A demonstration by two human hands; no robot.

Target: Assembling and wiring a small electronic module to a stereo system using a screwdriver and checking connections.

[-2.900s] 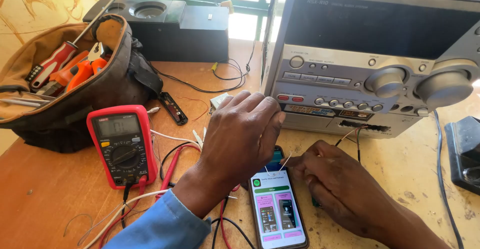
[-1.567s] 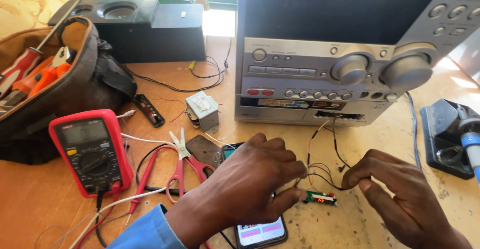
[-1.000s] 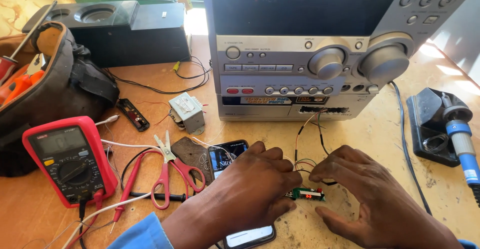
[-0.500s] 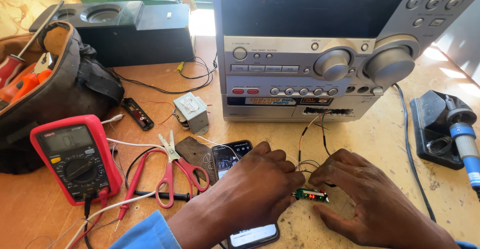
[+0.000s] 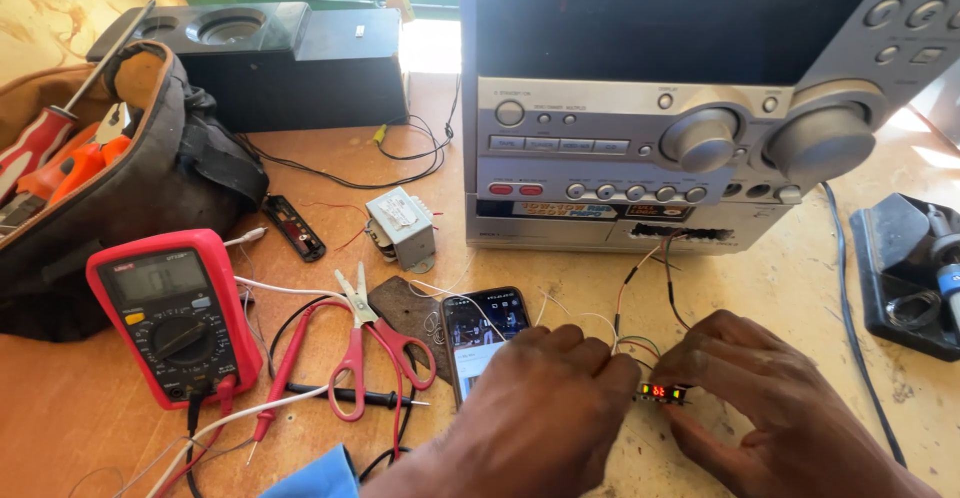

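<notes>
Head view: left hand and right hand pinch small board between fingertips, red digits lit, thin wires running far to stereo.

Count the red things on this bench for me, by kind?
Multimeter: 1
Scissors: 1
Screwdriver in the bag: 1
Test lead: 1
Total: 4
The small lit board between the left hand and right hand glows red too, not counted.
</notes>
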